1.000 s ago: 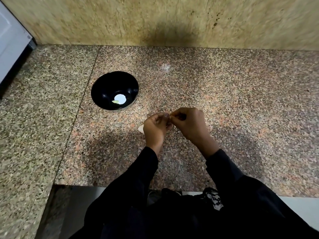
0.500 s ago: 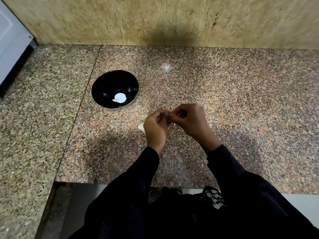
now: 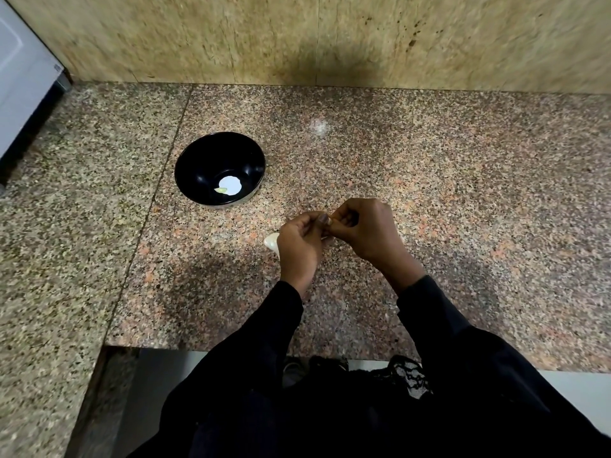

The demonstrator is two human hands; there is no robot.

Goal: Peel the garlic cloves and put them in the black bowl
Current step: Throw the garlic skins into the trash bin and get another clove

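Head view, looking down on a speckled granite counter. The left hand and right hand meet above the counter, fingers curled, their tips pressed together around a small item hidden between them (presumably a garlic clove; it cannot be made out). A pale garlic piece lies on the counter just beside the left hand, partly hidden by it. The black bowl stands farther back and to the left, well apart from both hands, holding a small greenish peeled clove beside a white glare spot.
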